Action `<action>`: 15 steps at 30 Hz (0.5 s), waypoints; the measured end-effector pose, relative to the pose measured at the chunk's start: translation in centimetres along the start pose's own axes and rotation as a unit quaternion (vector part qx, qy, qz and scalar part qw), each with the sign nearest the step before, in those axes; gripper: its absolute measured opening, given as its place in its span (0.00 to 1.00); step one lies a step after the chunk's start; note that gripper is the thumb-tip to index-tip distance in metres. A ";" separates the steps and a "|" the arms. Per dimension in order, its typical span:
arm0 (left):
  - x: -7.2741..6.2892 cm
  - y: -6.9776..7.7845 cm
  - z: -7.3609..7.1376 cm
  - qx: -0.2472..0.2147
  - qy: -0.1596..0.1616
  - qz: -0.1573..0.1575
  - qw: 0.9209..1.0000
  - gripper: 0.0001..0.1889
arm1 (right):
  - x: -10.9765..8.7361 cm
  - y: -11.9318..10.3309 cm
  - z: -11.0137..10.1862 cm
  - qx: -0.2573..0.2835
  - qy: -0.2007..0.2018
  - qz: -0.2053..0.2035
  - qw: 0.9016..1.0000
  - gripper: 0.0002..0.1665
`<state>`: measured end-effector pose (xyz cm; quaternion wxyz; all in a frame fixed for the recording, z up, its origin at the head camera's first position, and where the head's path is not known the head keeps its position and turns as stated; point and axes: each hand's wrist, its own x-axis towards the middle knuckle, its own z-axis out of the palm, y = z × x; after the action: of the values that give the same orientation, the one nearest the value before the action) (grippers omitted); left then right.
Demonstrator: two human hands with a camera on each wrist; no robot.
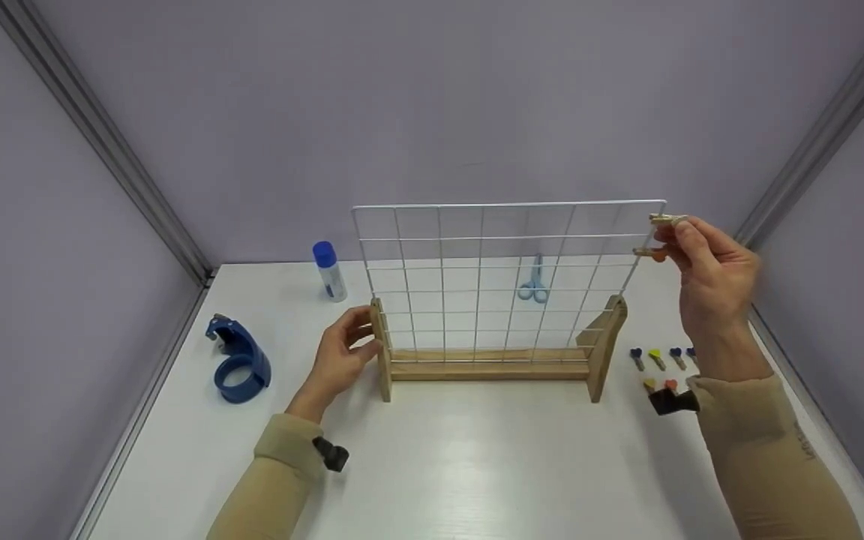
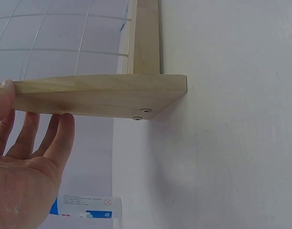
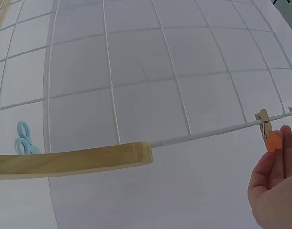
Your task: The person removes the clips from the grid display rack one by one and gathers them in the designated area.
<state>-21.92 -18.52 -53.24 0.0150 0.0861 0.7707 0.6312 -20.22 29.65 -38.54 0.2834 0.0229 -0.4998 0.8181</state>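
A white wire grid (image 1: 507, 203) stands upright in a wooden stand (image 1: 488, 371). My left hand (image 1: 338, 360) grips the stand's left side board (image 2: 88, 98), thumb on its edge and fingertips against its outer face. At the grid's upper right corner, my right hand (image 1: 717, 281) pinches a small wooden clothespin (image 1: 668, 220) at the side wire. Just below, a clothespin with an orange heart (image 3: 273, 141) is clipped on that wire, close beside the right fingers. The upper clothespin is mostly cut off in the right wrist view.
Several clothespins with coloured hearts (image 1: 655, 358) lie right of the stand, partly hidden by my right forearm. Light blue scissors (image 1: 534, 289) lie behind the grid. A glue stick (image 1: 330, 271) stands at the back left, and a blue tape dispenser (image 1: 252, 364) lies farther left.
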 end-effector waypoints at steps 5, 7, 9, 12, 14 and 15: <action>0.0 0.0 0.0 0.007 0.004 -0.005 1.000 0.30 | 0.3 -0.3 -0.3 0.015 0.029 0.006 0.999 0.16; 0.0 0.0 0.0 0.009 0.004 -0.006 1.000 0.30 | 0.4 -0.4 -0.6 0.016 0.034 0.004 0.999 0.14; 0.0 0.0 0.0 0.008 0.003 -0.005 1.000 0.30 | 0.5 -0.6 -1.0 0.014 0.035 0.005 0.999 0.14; 0.0 0.1 0.0 0.003 0.002 -0.003 1.000 0.30 | 0.6 -0.9 -1.6 0.007 0.037 0.011 0.999 0.12; 0.0 0.2 0.0 -0.002 0.001 -0.003 1.000 0.30 | 0.7 -1.0 -2.0 0.006 0.038 0.010 0.999 0.10; 0.0 0.2 0.0 -0.003 0.001 -0.002 1.000 0.30 | 0.7 -1.0 -2.2 0.011 0.039 0.010 0.999 0.09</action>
<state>-21.94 -18.46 -53.08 0.0157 0.0844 0.7689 0.6336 -19.78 32.10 -38.61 0.2947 -0.0110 -0.4796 0.8264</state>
